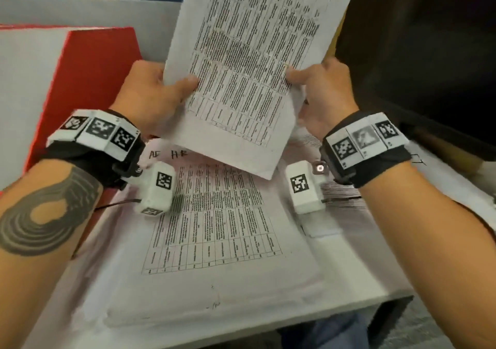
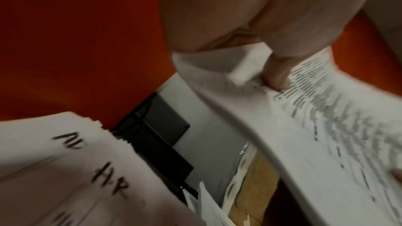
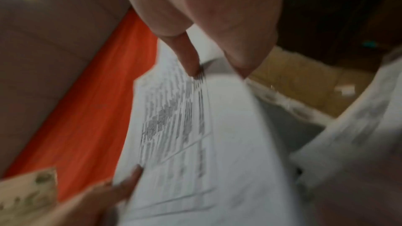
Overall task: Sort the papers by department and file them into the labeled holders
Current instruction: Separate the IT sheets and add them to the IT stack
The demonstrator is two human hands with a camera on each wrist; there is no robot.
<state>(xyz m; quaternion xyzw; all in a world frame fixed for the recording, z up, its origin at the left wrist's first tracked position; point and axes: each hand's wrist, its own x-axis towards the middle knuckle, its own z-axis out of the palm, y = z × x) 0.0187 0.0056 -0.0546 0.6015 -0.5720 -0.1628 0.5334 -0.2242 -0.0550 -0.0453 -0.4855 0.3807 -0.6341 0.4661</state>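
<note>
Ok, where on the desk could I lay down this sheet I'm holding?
Bare patch: the white desk strip along its front edge, below the paper stack. The stack crowds the middle, the red folder the left. Both hands hold the sheet.

The head view looks steeply down at the table (image 1: 349, 297) from close above. Both wrist views sit tight under the palms — sharing the raised sheet (image 1: 249, 61).

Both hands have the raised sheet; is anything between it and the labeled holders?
The holders are not visible in any view. The raised sheet is pinched by the left hand and right hand, above the paper stack.
</note>
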